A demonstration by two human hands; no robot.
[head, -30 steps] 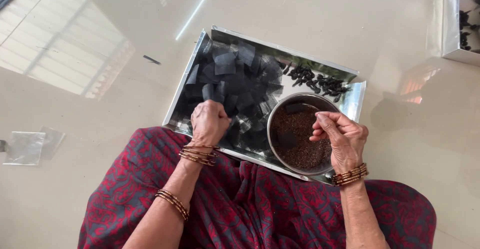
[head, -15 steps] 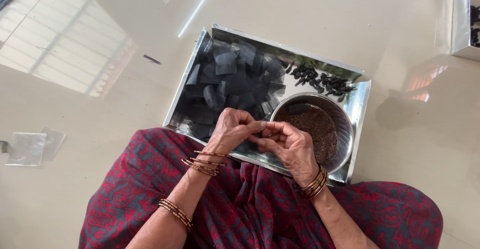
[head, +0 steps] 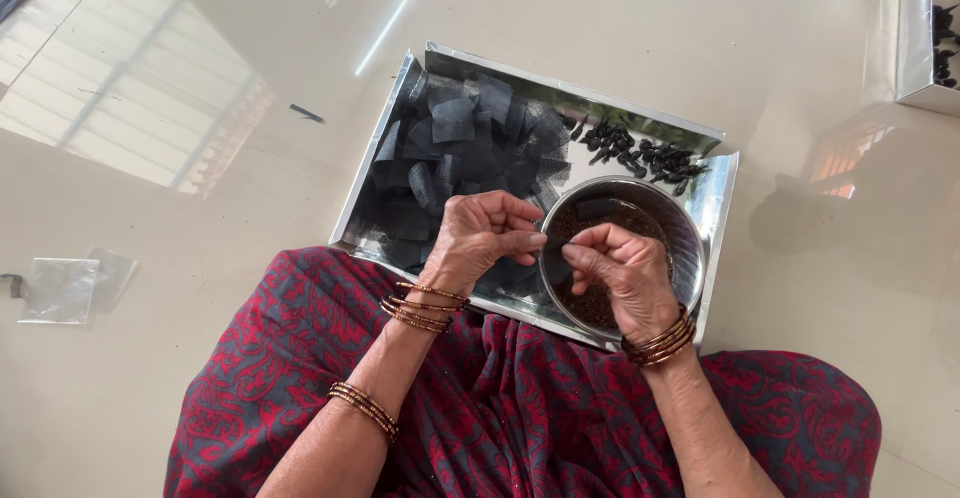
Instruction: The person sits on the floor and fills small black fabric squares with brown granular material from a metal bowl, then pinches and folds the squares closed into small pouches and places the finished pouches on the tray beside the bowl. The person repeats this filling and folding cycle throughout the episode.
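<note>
A shiny metal tray point(head: 715, 198) lies on the floor in front of my lap. On its left half is a heap of black net fabric squares point(head: 455, 153). A round steel bowl point(head: 685, 248) of dark brown seeds stands on its right half. My left hand point(head: 480, 238) and my right hand point(head: 615, 268) meet over the bowl's left rim, fingertips pinched together on a small black net square point(head: 555, 258). Behind the bowl lie several small dark tied bundles point(head: 640, 153).
A clear plastic bag point(head: 65, 288) lies on the glossy floor at the left. A second metal tray point(head: 925, 38) with dark pieces sits at the top right corner. My red patterned cloth point(head: 520, 408) covers my lap below the tray.
One second ago my hands were apart, the left on the fabric heap and the right over the bowl. They have since come together and now pinch a net square at the bowl's rim.
</note>
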